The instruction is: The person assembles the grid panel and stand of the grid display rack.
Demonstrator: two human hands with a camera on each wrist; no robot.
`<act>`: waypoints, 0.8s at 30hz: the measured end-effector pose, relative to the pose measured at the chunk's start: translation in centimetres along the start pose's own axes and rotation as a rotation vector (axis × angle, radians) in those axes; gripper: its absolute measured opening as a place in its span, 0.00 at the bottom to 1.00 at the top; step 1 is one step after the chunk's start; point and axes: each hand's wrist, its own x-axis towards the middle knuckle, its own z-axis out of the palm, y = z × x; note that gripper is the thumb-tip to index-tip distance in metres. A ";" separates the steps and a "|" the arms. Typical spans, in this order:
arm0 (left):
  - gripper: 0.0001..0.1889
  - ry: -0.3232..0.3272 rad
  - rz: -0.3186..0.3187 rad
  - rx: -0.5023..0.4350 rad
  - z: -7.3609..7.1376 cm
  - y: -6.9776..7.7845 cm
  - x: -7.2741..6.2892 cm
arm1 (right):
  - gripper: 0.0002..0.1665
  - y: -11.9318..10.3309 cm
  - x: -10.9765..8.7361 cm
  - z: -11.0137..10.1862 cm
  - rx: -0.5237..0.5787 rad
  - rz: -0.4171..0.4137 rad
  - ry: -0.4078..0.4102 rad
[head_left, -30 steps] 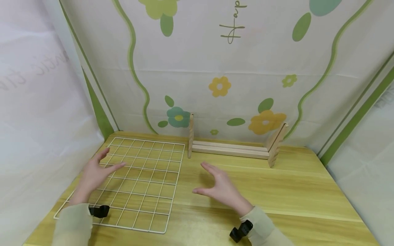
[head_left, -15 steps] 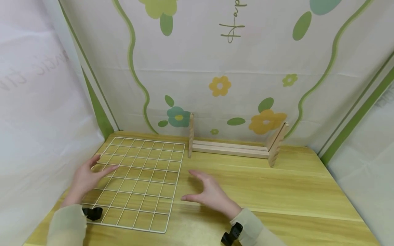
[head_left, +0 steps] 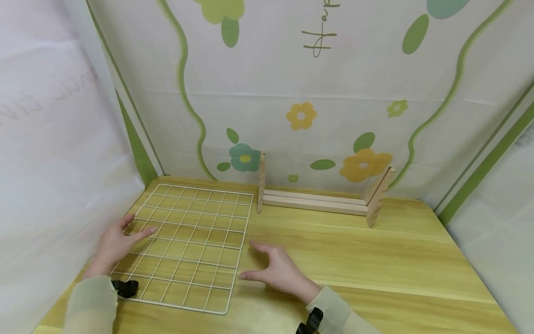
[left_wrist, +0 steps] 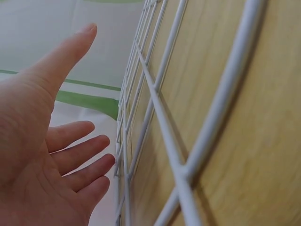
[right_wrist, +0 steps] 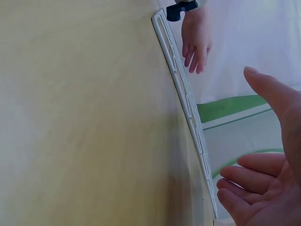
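A white wire grid panel [head_left: 191, 241] lies flat on the left part of the wooden table. Over its left edge is my left hand [head_left: 115, 242], thumb and fingers spread, holding nothing. The left wrist view shows that hand [left_wrist: 51, 136] beside the grid's wires [left_wrist: 162, 117], with the fingers near the outer edge; whether they touch it I cannot tell. Just off the grid's right edge hovers my right hand [head_left: 280, 272], thumb apart from the fingers, nothing in it. In the right wrist view the hand [right_wrist: 268, 174] stands apart from the grid's edge [right_wrist: 190, 113].
A pale wooden stand [head_left: 314, 202] with two upright end pieces sits at the back of the table [head_left: 375, 260]. White cloth with printed flowers [head_left: 301, 116] hangs behind the table and along both sides.
My right hand has moved left and nearer to me, up to the grid's right edge. My left hand has shifted left and lower, to the grid's left edge. Grid and stand stay put.
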 end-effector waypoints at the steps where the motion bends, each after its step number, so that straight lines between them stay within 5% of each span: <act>1: 0.55 -0.003 -0.006 -0.002 0.0 -0.1 0.0 | 0.58 0.0 0.0 0.1 0.000 0.003 -0.002; 15: 0.55 -0.033 -0.048 0.006 -0.3 -0.3 -0.2 | 0.53 0.3 0.5 0.3 0.031 0.036 -0.043; 24: 0.54 -0.054 -0.057 0.020 -0.2 0.1 0.2 | 0.48 0.5 0.8 0.0 0.163 0.076 -0.061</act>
